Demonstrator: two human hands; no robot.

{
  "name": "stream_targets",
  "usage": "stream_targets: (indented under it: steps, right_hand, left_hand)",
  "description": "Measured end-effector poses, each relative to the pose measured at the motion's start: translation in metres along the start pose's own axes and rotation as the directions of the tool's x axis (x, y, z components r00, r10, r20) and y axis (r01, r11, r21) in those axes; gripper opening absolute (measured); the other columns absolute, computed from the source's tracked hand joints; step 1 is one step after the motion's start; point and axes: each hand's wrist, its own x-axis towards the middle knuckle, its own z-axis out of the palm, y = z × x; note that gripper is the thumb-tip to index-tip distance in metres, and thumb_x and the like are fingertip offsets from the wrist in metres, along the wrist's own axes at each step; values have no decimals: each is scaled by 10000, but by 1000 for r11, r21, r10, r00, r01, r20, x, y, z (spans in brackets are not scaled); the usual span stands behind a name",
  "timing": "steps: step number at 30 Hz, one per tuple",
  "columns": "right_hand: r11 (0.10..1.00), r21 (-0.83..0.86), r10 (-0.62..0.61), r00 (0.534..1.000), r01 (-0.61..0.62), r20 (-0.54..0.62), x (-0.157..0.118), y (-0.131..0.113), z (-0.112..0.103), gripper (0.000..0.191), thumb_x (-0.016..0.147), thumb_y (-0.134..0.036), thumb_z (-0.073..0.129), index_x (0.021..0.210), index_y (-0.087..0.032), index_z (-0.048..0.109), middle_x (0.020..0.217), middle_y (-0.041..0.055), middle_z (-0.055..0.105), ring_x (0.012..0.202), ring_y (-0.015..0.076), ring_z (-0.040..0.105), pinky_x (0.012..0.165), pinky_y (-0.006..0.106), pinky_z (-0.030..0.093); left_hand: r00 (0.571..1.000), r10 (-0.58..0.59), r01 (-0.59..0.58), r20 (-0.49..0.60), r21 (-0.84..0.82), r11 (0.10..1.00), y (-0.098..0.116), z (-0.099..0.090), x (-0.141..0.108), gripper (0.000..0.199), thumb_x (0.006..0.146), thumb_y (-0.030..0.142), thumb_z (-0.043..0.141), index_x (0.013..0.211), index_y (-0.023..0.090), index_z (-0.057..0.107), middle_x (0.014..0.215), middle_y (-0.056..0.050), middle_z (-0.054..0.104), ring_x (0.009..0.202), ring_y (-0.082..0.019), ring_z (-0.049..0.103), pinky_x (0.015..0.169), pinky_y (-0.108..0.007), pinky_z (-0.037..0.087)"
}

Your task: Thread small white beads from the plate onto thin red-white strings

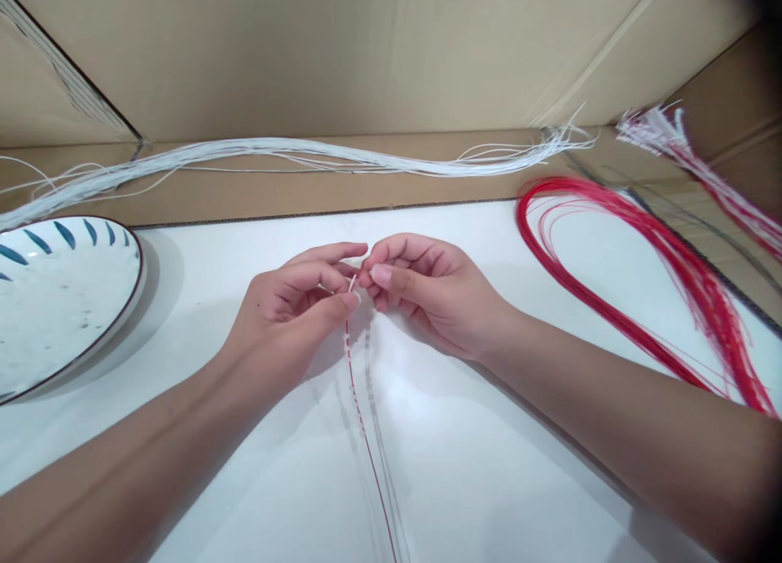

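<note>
My left hand [296,298] pinches a thin red cord [355,396] between thumb and index finger. The cord hangs toward me and runs out at the bottom of the view. Small pale, clear-looking bits sit along its upper stretch. A short white end [353,283] sticks up by the left thumb tip. Close beside it, my right hand [428,290] has thumb and index finger pressed together. A tiny pale speck shows at those fingertips, too small to name. The fingertips of both hands nearly meet.
A white plate [67,318] with blue leaf marks stands at the left, its surface dotted with tiny specks. Bundled white cords [293,149] lie along the cardboard [342,196] behind. Red cords [568,278] loop at the right, near a red-and-white bundle [696,160].
</note>
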Motion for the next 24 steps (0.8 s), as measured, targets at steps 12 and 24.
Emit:
stream_targets:
  steps: [12, 24]
  right_hand:
    - [981, 156, 108, 994, -112, 33, -3, 2, 3, 126, 829, -223, 848, 855, -140, 757, 774, 10, 750, 683, 58, 677, 653, 153, 552]
    - [984, 137, 113, 993, -115, 23, -3, 1, 1, 96, 831, -193, 841, 851, -152, 757, 778, 5, 747, 684, 57, 682, 668, 144, 569]
  left_hand:
    - [993, 44, -41, 110, -28, 999, -1, -1, 1, 215, 825, 170, 701, 615, 202, 672, 1213, -22, 722, 1013, -186, 706, 863, -297, 589]
    - [993, 50, -56, 111, 51, 997, -4, -3, 1, 169, 794, 187, 695, 626, 212, 688, 1330, -24, 711, 1204, -283, 674, 899, -364, 574]
